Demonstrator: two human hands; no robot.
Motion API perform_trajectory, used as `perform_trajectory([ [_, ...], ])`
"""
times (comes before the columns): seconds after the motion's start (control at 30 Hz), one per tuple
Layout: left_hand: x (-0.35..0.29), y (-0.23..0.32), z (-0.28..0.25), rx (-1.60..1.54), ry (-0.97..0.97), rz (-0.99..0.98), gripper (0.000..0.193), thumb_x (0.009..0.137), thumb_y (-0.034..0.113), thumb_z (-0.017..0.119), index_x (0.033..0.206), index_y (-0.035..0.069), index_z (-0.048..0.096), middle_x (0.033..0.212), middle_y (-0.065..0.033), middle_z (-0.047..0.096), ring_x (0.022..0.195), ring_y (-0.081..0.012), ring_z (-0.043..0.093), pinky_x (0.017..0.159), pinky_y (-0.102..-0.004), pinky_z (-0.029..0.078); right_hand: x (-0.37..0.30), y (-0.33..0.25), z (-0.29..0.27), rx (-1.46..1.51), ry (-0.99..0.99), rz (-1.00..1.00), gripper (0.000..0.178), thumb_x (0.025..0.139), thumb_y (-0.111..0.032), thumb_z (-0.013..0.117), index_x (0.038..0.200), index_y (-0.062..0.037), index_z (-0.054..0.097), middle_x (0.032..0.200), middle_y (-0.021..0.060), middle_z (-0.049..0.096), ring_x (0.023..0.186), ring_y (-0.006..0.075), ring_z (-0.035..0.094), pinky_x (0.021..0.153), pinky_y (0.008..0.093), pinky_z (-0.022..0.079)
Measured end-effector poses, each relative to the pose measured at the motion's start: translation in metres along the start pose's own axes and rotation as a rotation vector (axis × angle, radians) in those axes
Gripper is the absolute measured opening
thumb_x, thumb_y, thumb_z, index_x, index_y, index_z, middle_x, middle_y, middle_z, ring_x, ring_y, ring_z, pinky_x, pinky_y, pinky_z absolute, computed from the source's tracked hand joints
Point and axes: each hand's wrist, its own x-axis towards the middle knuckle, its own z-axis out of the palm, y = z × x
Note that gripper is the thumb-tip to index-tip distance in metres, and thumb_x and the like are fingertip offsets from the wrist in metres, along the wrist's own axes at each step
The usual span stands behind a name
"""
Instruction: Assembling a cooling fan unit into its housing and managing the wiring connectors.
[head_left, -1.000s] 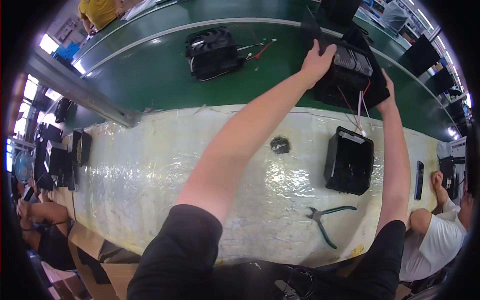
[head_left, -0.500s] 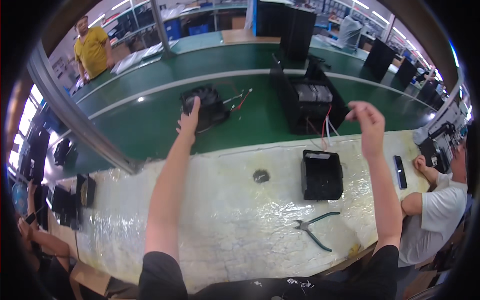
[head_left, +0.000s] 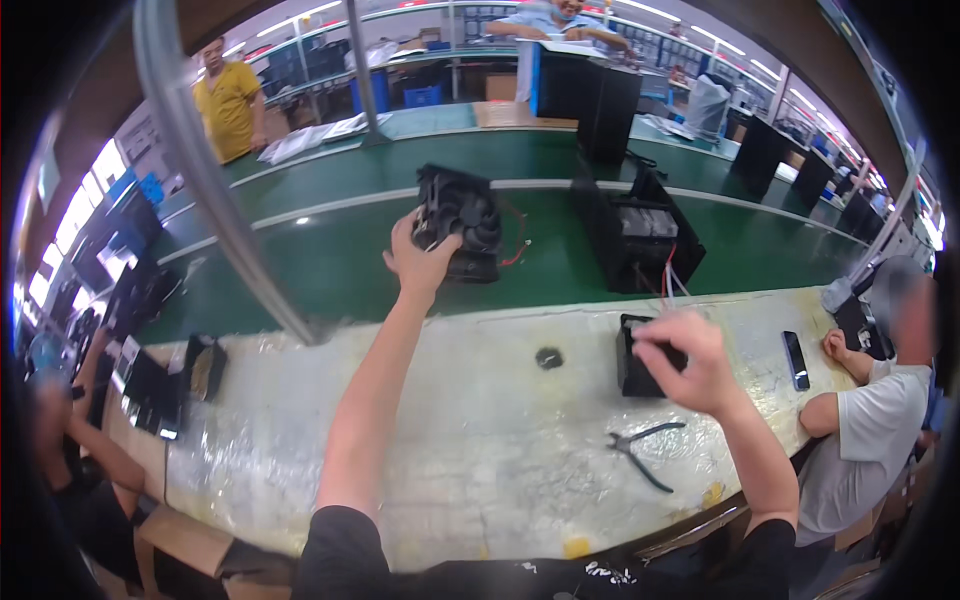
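My left hand (head_left: pixel 422 262) grips a black fan unit (head_left: pixel 466 220) by its near left edge, the thumb across its front. The unit is tilted up above the green belt, its round fan facing me and thin red wires hanging at its right. My right hand (head_left: pixel 700 362), somewhat blurred, is over a small black open box (head_left: pixel 632 378) and partly hides it. Thumb and fingers curl together there; anything between them is too small to make out. Behind it, on the belt, stands a larger black housing (head_left: pixel 645 255) with a grey block inside and red and white wires trailing out.
Green-handled cutting pliers (head_left: pixel 640 452) lie on the film-covered table (head_left: pixel 470 430), near a dark round spot (head_left: pixel 548 358). A phone (head_left: pixel 796 360) lies at the right, beside a seated person (head_left: pixel 880 430). A metal post (head_left: pixel 225 200) rises at the left. Other people are across the belt and at the left.
My left hand has taken up the fan unit from the belt and turned its fan side toward me. My right hand has come down and left, from beside the housing to over the small box.
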Motion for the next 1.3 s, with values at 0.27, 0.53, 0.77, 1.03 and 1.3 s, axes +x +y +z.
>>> perform_trajectory([
  [0.27, -0.086, 0.121, -0.2, -0.38, -0.432, 0.471, 0.065, 0.062, 0.018, 0.08, 0.122, 0.002, 0.062, 0.125, -0.013, 0.058, 0.116, -0.0255, 0.056, 0.103, -0.0341, 0.04, 0.103, -0.058, 0.022, 0.2, 0.025, -0.194, 0.094, 0.074, -0.036, 0.08, 0.149, -0.0035, 0.034, 0.141, 0.0154, 0.051, 0.131, 0.0246, 0.046, 0.11, 0.0377, 0.032],
  [0.53, -0.19, 0.141, -0.289, -0.367, -0.678, 0.371, 0.118, 0.061, 0.034, 0.078, 0.155, 0.002, 0.015, 0.142, -0.0212, 0.039, 0.113, -0.0278, 0.053, 0.099, -0.0381, 0.04, 0.046, -0.115, 0.042, 0.814, -0.52, 0.126, 0.098, 0.057, -0.032, 0.085, 0.138, 0.004, 0.043, 0.118, 0.0112, 0.063, 0.108, 0.0184, 0.061, 0.098, 0.031, 0.044],
  [0.77, -0.203, 0.129, -0.308, -0.058, -1.162, 0.216, 0.139, 0.038, 0.08, 0.08, 0.149, 0.009, 0.037, 0.107, -0.0123, 0.061, 0.067, -0.0151, 0.051, 0.065, -0.0276, 0.041, -0.008, -0.137, 0.017, 0.686, -0.64, 0.29, 0.101, 0.054, -0.032, 0.085, 0.136, 0.0068, 0.043, 0.116, 0.0106, 0.061, 0.106, 0.0174, 0.06, 0.097, 0.0296, 0.044],
  [1.03, -0.233, 0.126, -0.304, 0.01, -1.1, 0.061, 0.064, 0.073, 0.044, 0.082, 0.12, 0.004, 0.064, 0.069, -0.0147, 0.066, 0.069, -0.0301, 0.066, 0.07, -0.0358, 0.051, -0.041, -0.133, -0.014, 0.576, -0.488, 0.457, 0.096, 0.059, -0.032, 0.086, 0.138, 0.0045, 0.045, 0.118, 0.011, 0.061, 0.11, 0.0194, 0.059, 0.101, 0.0323, 0.042],
  [1.3, -0.253, 0.119, -0.288, -0.057, -0.7, 0.392, 0.026, 0.088, 0.003, 0.067, 0.114, 0.0, 0.069, 0.06, -0.0117, 0.057, 0.051, -0.0217, 0.05, 0.059, -0.0314, 0.042, -0.054, -0.116, -0.002, 0.571, -0.446, 0.707, 0.092, 0.06, -0.031, 0.084, 0.138, 0.0007, 0.046, 0.118, 0.0093, 0.061, 0.11, 0.0177, 0.059, 0.1, 0.0309, 0.042],
])
